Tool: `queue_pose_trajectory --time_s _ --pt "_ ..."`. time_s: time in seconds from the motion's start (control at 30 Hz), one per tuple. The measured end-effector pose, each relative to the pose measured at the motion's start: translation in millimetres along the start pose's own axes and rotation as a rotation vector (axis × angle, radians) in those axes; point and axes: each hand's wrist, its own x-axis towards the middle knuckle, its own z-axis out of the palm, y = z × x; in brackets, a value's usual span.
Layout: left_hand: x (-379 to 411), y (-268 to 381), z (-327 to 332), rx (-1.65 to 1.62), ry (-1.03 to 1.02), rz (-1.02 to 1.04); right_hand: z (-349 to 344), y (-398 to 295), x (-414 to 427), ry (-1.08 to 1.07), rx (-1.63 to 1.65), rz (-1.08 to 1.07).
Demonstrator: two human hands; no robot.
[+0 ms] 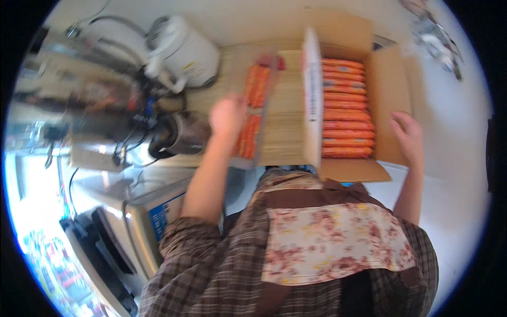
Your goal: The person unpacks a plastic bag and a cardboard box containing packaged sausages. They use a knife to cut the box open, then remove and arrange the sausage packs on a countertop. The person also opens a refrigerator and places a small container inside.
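Observation:
My left hand point(227, 115), blurred, is at the left edge of a long clear tray point(256, 149) on the wooden table. Whether its fingers grip the tray's edge cannot be made out. Orange-red wrapped sticks point(256, 85), perhaps sausages, lie in the tray in two groups, one behind the other. To the right stands an open cardboard box point(313, 99), filled with a row of orange-wrapped packs point(346, 115). Beside the box's right flap point(390, 103) is my right hand point(408, 128), seemingly holding nothing, with thumb and fingers slightly apart.
A white electric kettle or hot-water pot point(190, 55) stands at the back left. Nearer, a dark cylindrical container point(186, 132) sits left of my left hand, among cables. A small red object point(281, 62) lies by the tray's far end. At lower left is a boxy appliance point(138, 214).

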Motion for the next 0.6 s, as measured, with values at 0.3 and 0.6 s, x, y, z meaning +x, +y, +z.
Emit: queue_pose_trajectory --time_s 0.3,0.6 --pt "-14 235 7 0.378 -0.757 0.906 10 -12 0 0.085 0.060 0.017" --pt "-34 233 67 0.698 -0.513 0.849 14 -17 12 0.099 0.095 -0.042"
